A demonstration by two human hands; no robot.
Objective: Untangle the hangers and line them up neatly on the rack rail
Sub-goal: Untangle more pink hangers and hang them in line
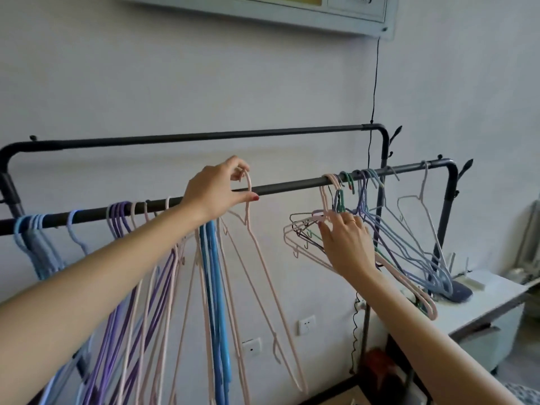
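Item: pink hanger [257, 244], thin wire type, hook raised just above the rack rail [292, 187], body hanging below it; pinched at the hook by the left hand [217, 194], thumb lying along the rail. Adjoining, to the left on the same rail: sorted hangers [125, 217] in blue, purple and pink runs, hooks side by side. To the right: tangled hangers [359, 226], pink, green, blue and pale, hooks bunched on the rail and frames crossed at odd tilts; the right hand [346, 244] has its fingers curled into this cluster, grasping the upper frames. Step in hand, by judgement: seating the freed pink hanger beside the sorted row. Next move likely calls for lifting one hook clear of the tangle without dragging its neighbours. Beyond: second rail [204, 137], wall, white cabinet [482, 305].
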